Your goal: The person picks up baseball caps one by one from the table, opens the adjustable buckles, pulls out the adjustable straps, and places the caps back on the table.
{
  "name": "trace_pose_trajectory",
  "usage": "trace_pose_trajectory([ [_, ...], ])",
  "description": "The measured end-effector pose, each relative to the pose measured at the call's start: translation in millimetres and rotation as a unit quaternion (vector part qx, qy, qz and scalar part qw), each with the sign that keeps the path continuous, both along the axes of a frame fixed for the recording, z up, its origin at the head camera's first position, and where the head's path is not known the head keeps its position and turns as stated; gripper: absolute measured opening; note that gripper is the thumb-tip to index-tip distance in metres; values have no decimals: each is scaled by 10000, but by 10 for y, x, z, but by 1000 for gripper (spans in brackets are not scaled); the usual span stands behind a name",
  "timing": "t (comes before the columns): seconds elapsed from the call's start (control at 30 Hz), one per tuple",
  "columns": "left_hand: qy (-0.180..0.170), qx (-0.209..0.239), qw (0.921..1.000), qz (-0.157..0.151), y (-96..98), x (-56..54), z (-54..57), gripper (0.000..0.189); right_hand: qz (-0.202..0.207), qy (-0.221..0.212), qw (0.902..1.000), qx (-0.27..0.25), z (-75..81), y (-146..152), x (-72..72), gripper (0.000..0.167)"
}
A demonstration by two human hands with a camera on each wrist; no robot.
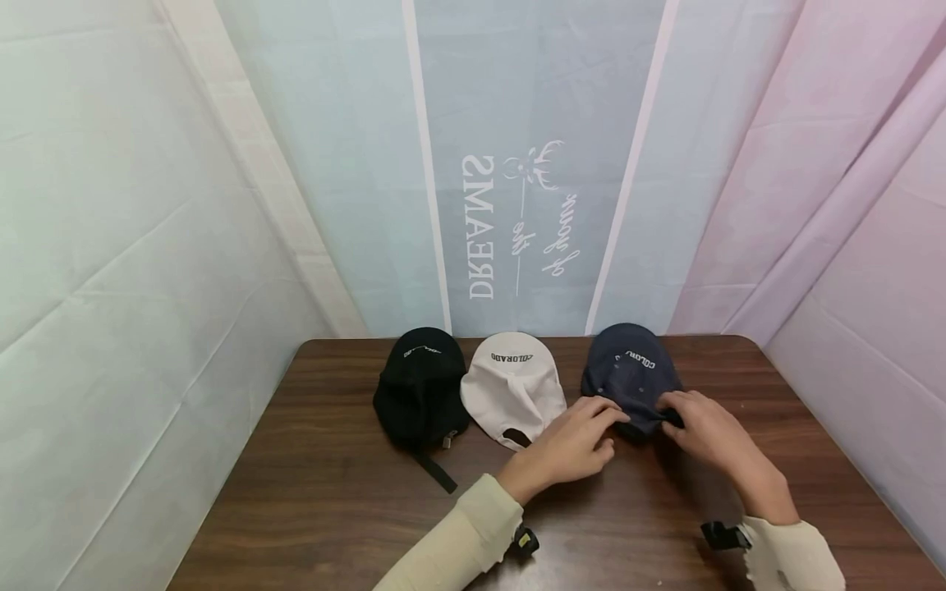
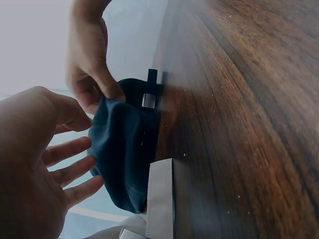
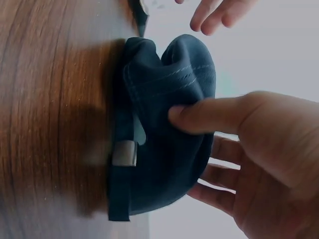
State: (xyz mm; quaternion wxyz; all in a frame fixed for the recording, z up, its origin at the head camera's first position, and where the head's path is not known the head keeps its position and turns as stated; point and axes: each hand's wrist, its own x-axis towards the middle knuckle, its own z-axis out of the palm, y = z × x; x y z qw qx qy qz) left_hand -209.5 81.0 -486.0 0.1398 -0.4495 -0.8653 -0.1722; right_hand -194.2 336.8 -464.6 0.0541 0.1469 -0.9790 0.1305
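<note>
a dark blue cap [image 1: 628, 369] sits at the far edge of the brown wooden surface [image 1: 310, 517], the rightmost of three caps. the right hand [image 1: 705, 425] pinches its near side, thumb pressed on the cloth and the other fingers behind it. the left hand [image 1: 572, 443] is held loosely wide, fingers spread and just beside the same cap; whether its fingertips touch the cloth, i cannot tell. the blue cap's crown is creased, and its back strap [image 3: 118, 194] carries a silver buckle [image 3: 124, 153] low down by the surface.

to the left, apart from the blue cap, lies a white cap [image 1: 510, 382], partly behind the left hand. against it lies a black cap [image 1: 421, 394], its loose strap [image 1: 438, 473] trailing toward the person. all three have lettering on them. behind the surface hangs a pale cloth [image 1: 355, 123] with white print.
</note>
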Motion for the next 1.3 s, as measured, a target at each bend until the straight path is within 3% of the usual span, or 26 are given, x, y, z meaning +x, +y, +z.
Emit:
trace_pose_trajectory([
  [0.2,437,57,9989,156,-21,-30,9,40,-19,-69,9997,-222,87,-80,-4,15],
  [0.37,767,183,9964,299,-33,-45,5,37,29,162,9993,-340,169,-174,40,13],
  [0.53,930,632,9930,351,-43,-46,5,33,39,594,9970,-498,261,-252,111,17],
  [0.63,854,1023,9904,355,-55,-44,24,30,-49,859,9946,-577,324,-296,154,23],
  [0.77,737,1370,9876,234,-76,-34,74,26,-113,1399,9875,-711,402,-351,195,27],
  [0.97,1298,1860,9739,51,-94,-22,113,20,45,2392,9666,-916,478,-413,214,25],
  [1.1,1596,1993,9668,-113,-94,-11,130,19,99,2661,9580,-1068,526,-442,218,26],
  [1.3,1637,1772,9697,-397,-83,33,164,23,165,2820,9532,-1075,585,-494,237,26],
])
